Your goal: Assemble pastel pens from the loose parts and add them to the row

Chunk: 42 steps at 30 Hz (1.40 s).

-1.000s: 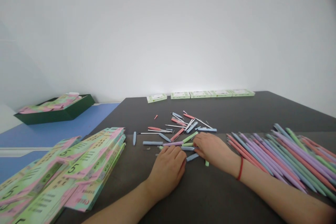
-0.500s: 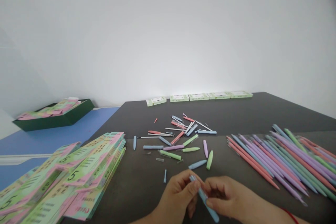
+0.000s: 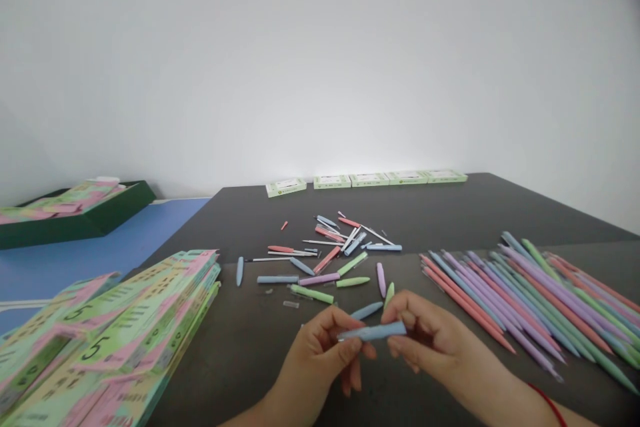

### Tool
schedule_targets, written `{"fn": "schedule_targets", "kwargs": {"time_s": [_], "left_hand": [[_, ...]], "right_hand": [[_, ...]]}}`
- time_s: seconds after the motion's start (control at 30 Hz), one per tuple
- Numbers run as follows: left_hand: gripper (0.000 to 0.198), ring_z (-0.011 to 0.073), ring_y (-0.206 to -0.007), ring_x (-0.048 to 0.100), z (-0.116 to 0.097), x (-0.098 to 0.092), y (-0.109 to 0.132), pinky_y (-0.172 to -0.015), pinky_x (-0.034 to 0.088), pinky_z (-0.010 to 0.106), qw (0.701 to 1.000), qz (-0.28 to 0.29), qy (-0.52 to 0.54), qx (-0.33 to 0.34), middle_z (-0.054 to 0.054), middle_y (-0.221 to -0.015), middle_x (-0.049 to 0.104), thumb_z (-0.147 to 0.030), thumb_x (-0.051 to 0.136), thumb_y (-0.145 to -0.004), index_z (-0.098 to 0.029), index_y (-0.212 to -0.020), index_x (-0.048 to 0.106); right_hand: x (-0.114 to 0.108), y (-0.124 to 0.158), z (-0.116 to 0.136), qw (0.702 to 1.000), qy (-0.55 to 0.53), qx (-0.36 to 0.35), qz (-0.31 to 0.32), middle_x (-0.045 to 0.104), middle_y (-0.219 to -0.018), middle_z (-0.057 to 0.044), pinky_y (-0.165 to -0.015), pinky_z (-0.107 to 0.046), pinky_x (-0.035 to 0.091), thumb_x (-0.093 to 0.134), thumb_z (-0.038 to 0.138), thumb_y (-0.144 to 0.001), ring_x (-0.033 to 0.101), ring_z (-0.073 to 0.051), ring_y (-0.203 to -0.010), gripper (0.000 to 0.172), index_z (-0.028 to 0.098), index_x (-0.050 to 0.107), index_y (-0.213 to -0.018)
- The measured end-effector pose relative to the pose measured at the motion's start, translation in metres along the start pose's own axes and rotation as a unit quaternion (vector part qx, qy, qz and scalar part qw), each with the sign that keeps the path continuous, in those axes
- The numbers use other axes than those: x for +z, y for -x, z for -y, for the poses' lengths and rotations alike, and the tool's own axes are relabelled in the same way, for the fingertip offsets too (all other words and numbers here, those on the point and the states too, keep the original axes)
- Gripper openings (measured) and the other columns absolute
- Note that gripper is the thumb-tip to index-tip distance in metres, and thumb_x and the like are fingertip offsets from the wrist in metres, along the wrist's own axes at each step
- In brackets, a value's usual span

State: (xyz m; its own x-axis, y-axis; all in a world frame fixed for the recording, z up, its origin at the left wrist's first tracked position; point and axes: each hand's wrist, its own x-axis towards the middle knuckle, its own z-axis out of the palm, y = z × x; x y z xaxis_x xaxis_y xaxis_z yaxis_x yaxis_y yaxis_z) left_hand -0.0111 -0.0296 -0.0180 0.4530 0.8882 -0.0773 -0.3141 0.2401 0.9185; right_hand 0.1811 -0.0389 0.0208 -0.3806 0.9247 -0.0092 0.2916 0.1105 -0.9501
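Note:
Above the near part of the dark table, my left hand [image 3: 325,350] pinches a light blue pen barrel [image 3: 375,331] with a clear section at its left end. The barrel lies almost level across the view. My right hand [image 3: 430,340] has its thumb and fingers closed about the barrel's right end. Just behind my hands are a blue tapered pen piece [image 3: 367,311] and a green one [image 3: 389,295], partly covered by my right hand. Beyond them lie loose pen parts, including a purple tapered piece [image 3: 381,279], a green barrel [image 3: 313,293] and white refills [image 3: 323,242].
Several coloured pens [image 3: 520,300] lie in a row at the right. Printed packets [image 3: 145,320] are stacked at the left. A green tray [image 3: 100,219] with more packets sits on a blue surface [image 3: 165,227]. Flat green-white boxes [image 3: 370,179] line the table's far edge.
The blue barrel has turned from steeply slanted to nearly level. Both hands have risen slightly, and my right hand has shifted to the barrel's right end. The camera view has swung slightly right.

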Motion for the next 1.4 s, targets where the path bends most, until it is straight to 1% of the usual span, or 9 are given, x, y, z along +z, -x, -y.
{"fn": "schedule_targets", "kwargs": {"time_s": [0.17, 0.3, 0.43, 0.73, 0.9, 0.97, 1.07, 1.23, 1.4], "left_hand": [[0.022, 0.0096, -0.055, 0.054, -0.005, 0.001, 0.005, -0.053, 0.041, 0.020, 0.994, 0.017, -0.100, 0.026, 0.001, -0.071, 0.063, -0.033, 0.068, -0.078, -0.015, -0.083, 0.056], [0.011, 0.0159, -0.075, 0.057, -0.015, 0.009, 0.010, -0.070, 0.043, 0.025, 0.957, 0.055, -0.271, 0.092, 0.003, -0.077, 0.062, -0.026, 0.066, -0.079, -0.015, -0.079, 0.062], [0.004, 0.0156, -0.079, 0.057, -0.020, 0.013, 0.013, -0.075, 0.043, 0.025, 0.928, 0.083, -0.332, 0.146, 0.002, -0.081, 0.062, -0.016, 0.062, -0.080, -0.017, -0.077, 0.061], [0.011, 0.0151, -0.081, 0.058, -0.021, 0.014, 0.016, -0.075, 0.043, 0.024, 0.900, 0.071, -0.384, 0.194, 0.002, -0.081, 0.063, -0.007, 0.060, -0.078, -0.018, -0.078, 0.061], [0.012, 0.0168, -0.081, 0.059, -0.017, 0.011, 0.019, -0.073, 0.044, 0.025, 0.872, 0.094, -0.439, 0.197, 0.005, -0.088, 0.064, -0.021, 0.058, -0.082, -0.018, -0.094, 0.057], [0.011, 0.0155, -0.074, 0.059, -0.013, 0.007, 0.019, -0.066, 0.043, 0.023, 0.844, 0.116, -0.483, 0.201, 0.004, -0.084, 0.064, -0.023, 0.052, -0.086, -0.018, -0.095, 0.055], [0.009, 0.0154, -0.070, 0.057, -0.008, 0.003, 0.015, -0.062, 0.041, 0.024, 0.768, 0.138, -0.590, 0.206, 0.002, -0.082, 0.063, -0.020, 0.051, -0.085, -0.019, -0.094, 0.052], [0.011, 0.0202, -0.083, 0.054, -0.009, 0.005, 0.010, -0.068, 0.042, 0.030, 0.637, 0.123, -0.737, 0.191, 0.002, -0.090, 0.060, -0.026, 0.059, -0.080, -0.020, -0.084, 0.051], [0.019, 0.0201, -0.084, 0.052, -0.011, 0.008, 0.011, -0.067, 0.040, 0.032, 0.612, 0.110, -0.755, 0.206, 0.001, -0.093, 0.058, -0.032, 0.059, -0.081, -0.020, -0.093, 0.050]], "right_hand": [[0.001, 0.011, 0.006, 0.983, 0.150, -0.100, -0.042, 0.053, -0.069, 0.002, -0.057, -0.021, 0.038, 0.052, 0.016, -0.085, 0.049, -0.012, -0.062, 0.007, 0.022, 0.055, -0.088], [0.005, 0.016, 0.020, 0.962, 0.187, -0.200, -0.012, 0.057, -0.072, 0.002, -0.059, -0.020, 0.040, 0.055, 0.014, -0.084, 0.052, -0.011, -0.063, 0.007, 0.020, 0.056, -0.088], [0.010, 0.018, 0.030, 0.937, 0.233, -0.259, 0.010, 0.060, -0.074, 0.001, -0.058, -0.020, 0.038, 0.058, 0.015, -0.084, 0.053, -0.010, -0.064, 0.008, 0.018, 0.056, -0.091], [0.005, 0.019, 0.032, 0.939, 0.221, -0.263, 0.024, 0.058, -0.073, 0.002, -0.059, -0.018, 0.038, 0.055, 0.008, -0.083, 0.052, -0.009, -0.064, 0.012, 0.018, 0.055, -0.089], [0.008, 0.022, 0.025, 0.958, 0.216, -0.186, 0.039, 0.059, -0.075, 0.002, -0.062, -0.019, 0.041, 0.055, 0.011, -0.082, 0.055, -0.010, -0.064, 0.010, 0.020, 0.054, -0.086], [0.005, 0.020, 0.021, 0.968, 0.200, -0.145, 0.042, 0.060, -0.075, 0.001, -0.062, -0.020, 0.043, 0.053, 0.019, -0.086, 0.056, -0.012, -0.065, 0.003, 0.021, 0.055, -0.087], [-0.007, 0.005, 0.015, 0.977, 0.196, -0.084, 0.027, 0.060, -0.073, 0.001, -0.058, -0.022, 0.041, 0.043, 0.028, -0.093, 0.055, -0.013, -0.065, 0.016, 0.021, 0.056, -0.087], [-0.028, -0.045, 0.009, 0.937, 0.341, -0.077, -0.001, 0.058, -0.069, 0.001, -0.056, -0.023, 0.036, 0.046, 0.022, -0.090, 0.051, -0.014, -0.062, 0.017, 0.019, 0.056, -0.078], [-0.003, -0.095, 0.015, 0.883, 0.440, -0.150, 0.066, 0.065, -0.074, 0.000, -0.058, -0.022, 0.039, 0.054, 0.016, -0.082, 0.057, -0.014, -0.064, 0.010, 0.018, 0.062, -0.088]]}}
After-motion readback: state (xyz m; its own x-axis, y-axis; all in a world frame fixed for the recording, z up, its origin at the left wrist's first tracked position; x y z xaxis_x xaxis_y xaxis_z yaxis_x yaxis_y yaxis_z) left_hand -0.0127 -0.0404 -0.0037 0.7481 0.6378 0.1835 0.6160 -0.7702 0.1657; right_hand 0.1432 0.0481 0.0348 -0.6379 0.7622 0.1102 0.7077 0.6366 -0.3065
